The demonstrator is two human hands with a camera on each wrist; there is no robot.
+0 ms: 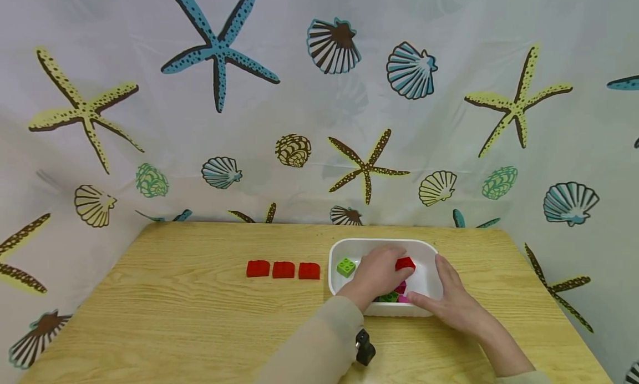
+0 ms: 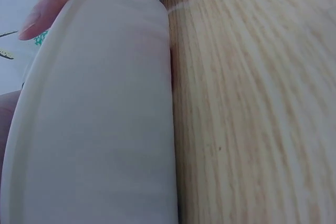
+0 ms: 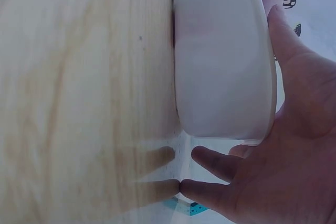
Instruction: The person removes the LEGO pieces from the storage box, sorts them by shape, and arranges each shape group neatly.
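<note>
A white plastic bin [image 1: 399, 309] holding toy building bricks stands right of the middle of the table. My left hand [image 1: 378, 273] reaches down into it, its fingertips hidden among the bricks, so I cannot tell whether they pinch one. Beside that hand lie a red brick [image 1: 405, 263], a dark green brick [image 1: 388, 298] and some pink pieces; a lime green brick [image 1: 346, 267] sits by the bin's left wall. My right hand [image 1: 456, 303] grips the bin's right end, thumb at the front rim and fingers along the outer side, as the right wrist view also shows [image 3: 299, 124].
Three red bricks [image 1: 283, 269] form a row on the wooden table [image 1: 199, 317], left of the bin. A white curtain [image 1: 279, 95] printed with starfish and shells surrounds the table at the back and sides. A black device [image 1: 365, 348] hangs at the left sleeve.
</note>
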